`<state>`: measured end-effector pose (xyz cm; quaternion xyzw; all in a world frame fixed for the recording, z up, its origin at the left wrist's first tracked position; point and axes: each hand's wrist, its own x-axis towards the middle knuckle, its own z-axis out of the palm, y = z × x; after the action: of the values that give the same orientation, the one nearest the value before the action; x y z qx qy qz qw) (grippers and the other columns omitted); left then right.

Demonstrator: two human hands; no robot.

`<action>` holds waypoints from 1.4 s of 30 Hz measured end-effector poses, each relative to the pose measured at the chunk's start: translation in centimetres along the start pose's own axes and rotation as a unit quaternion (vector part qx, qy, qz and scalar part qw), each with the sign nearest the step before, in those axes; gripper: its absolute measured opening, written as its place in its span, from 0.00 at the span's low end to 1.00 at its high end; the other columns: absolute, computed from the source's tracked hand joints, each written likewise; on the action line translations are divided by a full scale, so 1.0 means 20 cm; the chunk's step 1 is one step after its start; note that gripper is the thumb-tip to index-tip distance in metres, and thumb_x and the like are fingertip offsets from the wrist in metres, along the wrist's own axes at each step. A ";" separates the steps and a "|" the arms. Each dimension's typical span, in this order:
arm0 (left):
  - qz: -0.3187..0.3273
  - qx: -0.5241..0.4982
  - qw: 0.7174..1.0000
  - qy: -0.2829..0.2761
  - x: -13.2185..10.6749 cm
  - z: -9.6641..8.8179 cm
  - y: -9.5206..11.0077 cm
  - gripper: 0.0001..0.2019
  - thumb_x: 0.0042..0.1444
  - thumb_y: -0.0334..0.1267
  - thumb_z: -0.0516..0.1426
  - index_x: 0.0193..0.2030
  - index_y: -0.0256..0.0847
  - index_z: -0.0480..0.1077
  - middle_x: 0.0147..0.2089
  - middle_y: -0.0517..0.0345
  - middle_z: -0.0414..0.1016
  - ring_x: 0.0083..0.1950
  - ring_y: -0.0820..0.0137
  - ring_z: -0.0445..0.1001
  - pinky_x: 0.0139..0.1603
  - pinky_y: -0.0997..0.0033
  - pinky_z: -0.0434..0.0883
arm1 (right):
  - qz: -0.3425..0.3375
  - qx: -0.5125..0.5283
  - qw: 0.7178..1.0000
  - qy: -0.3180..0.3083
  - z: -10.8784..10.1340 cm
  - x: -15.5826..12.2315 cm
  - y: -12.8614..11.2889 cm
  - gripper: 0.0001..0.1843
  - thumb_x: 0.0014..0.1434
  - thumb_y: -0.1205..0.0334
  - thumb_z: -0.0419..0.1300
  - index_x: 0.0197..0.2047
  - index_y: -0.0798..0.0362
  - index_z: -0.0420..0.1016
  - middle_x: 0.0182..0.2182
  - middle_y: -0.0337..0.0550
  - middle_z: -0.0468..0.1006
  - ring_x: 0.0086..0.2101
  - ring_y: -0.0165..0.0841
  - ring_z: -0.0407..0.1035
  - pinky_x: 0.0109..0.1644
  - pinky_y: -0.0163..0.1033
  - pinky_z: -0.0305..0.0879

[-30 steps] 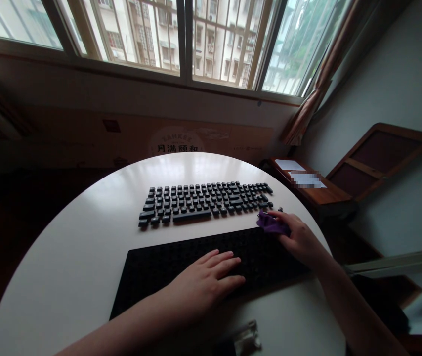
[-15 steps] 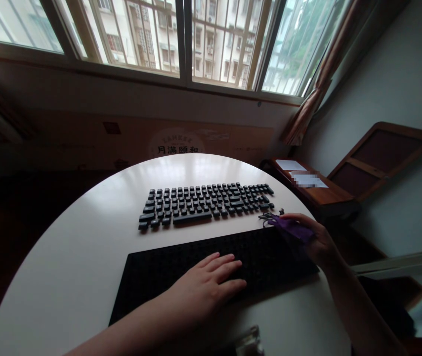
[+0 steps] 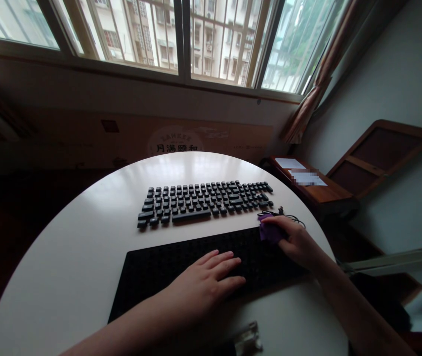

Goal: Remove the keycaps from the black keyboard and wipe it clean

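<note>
A black keyboard base point(image 3: 159, 269) without its keycaps lies across the front of the round table. My left hand point(image 3: 211, 277) rests flat on it, fingers spread. At the base's upper right corner, my right hand point(image 3: 298, 240) grips a purple cloth point(image 3: 269, 230) and presses it on the surface. Loose black keycaps point(image 3: 199, 200) stand in keyboard-like rows behind the base. A dark cable point(image 3: 294, 218) lies by the right hand, partly hidden behind it.
The white round table point(image 3: 66, 247) carries everything. A blurred, shiny object point(image 3: 248, 338) sits at the near edge. To the right stands a wooden chair point(image 3: 318, 190) with papers point(image 3: 307, 178) on its seat. Barred windows point(image 3: 222, 44) are ahead.
My right hand has moved left and lowered the purple cloth onto the corner of the keyboard base. More of the cable now shows at its right. My left hand has stayed in place.
</note>
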<state>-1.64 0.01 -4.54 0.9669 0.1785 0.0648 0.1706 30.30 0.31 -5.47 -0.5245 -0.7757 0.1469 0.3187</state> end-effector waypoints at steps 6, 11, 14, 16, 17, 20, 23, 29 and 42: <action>0.002 -0.002 1.000 0.004 0.00 -0.01 0.00 0.19 0.68 0.40 0.54 0.65 0.48 0.68 0.71 0.50 0.63 0.72 0.53 0.60 0.72 0.47 0.56 | -0.028 -0.088 0.996 -0.005 0.02 0.03 -0.01 0.29 0.53 0.74 0.55 0.58 0.49 0.72 0.53 0.48 0.75 0.53 0.43 0.69 0.60 0.51 0.65; 0.000 0.004 1.000 -0.012 0.00 0.00 0.00 0.19 0.69 0.40 0.52 0.65 0.47 0.67 0.71 0.49 0.62 0.72 0.53 0.59 0.72 0.46 0.56 | -0.066 -0.099 0.993 -0.020 0.03 0.06 0.02 0.24 0.51 0.75 0.58 0.51 0.50 0.74 0.45 0.47 0.75 0.46 0.41 0.70 0.54 0.47 0.67; -0.002 0.001 1.000 -0.008 0.00 0.00 0.00 0.19 0.70 0.40 0.52 0.65 0.47 0.68 0.71 0.49 0.61 0.72 0.54 0.59 0.72 0.47 0.56 | -0.078 -0.065 0.995 -0.018 0.04 0.08 0.03 0.14 0.54 0.74 0.59 0.43 0.51 0.74 0.41 0.46 0.73 0.41 0.37 0.70 0.48 0.42 0.68; -0.003 -0.004 1.000 -0.006 0.00 -0.01 0.00 0.19 0.69 0.41 0.53 0.64 0.47 0.68 0.71 0.48 0.61 0.72 0.53 0.59 0.72 0.47 0.56 | -0.080 -0.038 0.996 -0.013 0.03 0.08 0.03 0.10 0.56 0.72 0.59 0.41 0.51 0.73 0.39 0.45 0.72 0.39 0.36 0.69 0.45 0.40 0.68; -0.004 -0.007 1.000 -0.009 0.01 -0.01 0.00 0.19 0.69 0.41 0.53 0.65 0.47 0.68 0.71 0.48 0.61 0.72 0.53 0.59 0.72 0.46 0.56 | -0.080 -0.029 0.996 -0.013 0.03 0.08 0.03 0.09 0.56 0.71 0.59 0.40 0.51 0.73 0.39 0.45 0.71 0.39 0.36 0.69 0.44 0.39 0.68; -0.007 -0.012 1.000 -0.020 0.01 -0.02 0.01 0.19 0.69 0.40 0.53 0.65 0.47 0.67 0.72 0.48 0.60 0.72 0.52 0.58 0.72 0.44 0.56 | -0.083 -0.026 0.996 -0.024 0.02 0.08 0.03 0.11 0.55 0.71 0.59 0.41 0.51 0.74 0.40 0.46 0.71 0.40 0.36 0.68 0.45 0.40 0.67; -0.005 -0.013 1.000 -0.020 0.01 -0.02 0.01 0.19 0.69 0.40 0.53 0.65 0.48 0.67 0.72 0.49 0.60 0.72 0.52 0.58 0.72 0.44 0.56 | -0.103 -0.048 0.992 -0.051 0.01 0.08 0.01 0.17 0.51 0.74 0.57 0.43 0.51 0.75 0.39 0.47 0.72 0.41 0.39 0.68 0.48 0.43 0.65; 0.000 -0.002 1.000 -0.015 0.01 -0.01 0.00 0.20 0.68 0.41 0.53 0.65 0.48 0.67 0.72 0.49 0.61 0.72 0.52 0.58 0.72 0.46 0.56 | -0.115 -0.049 0.991 -0.046 0.00 0.08 -0.01 0.19 0.47 0.75 0.55 0.42 0.52 0.75 0.39 0.47 0.72 0.43 0.40 0.68 0.50 0.46 0.64; 0.005 -0.010 1.000 0.004 0.00 0.00 0.00 0.19 0.69 0.39 0.53 0.64 0.47 0.68 0.71 0.49 0.62 0.71 0.53 0.60 0.72 0.46 0.56 | -0.085 0.023 0.991 0.103 0.00 0.01 0.01 0.29 0.46 0.79 0.51 0.50 0.50 0.73 0.43 0.45 0.73 0.44 0.37 0.71 0.49 0.41 0.68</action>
<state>-1.57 0.08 -4.63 0.9656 0.1739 0.0711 0.1796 30.47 0.60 -5.47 -0.4617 -0.7768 0.0825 0.4203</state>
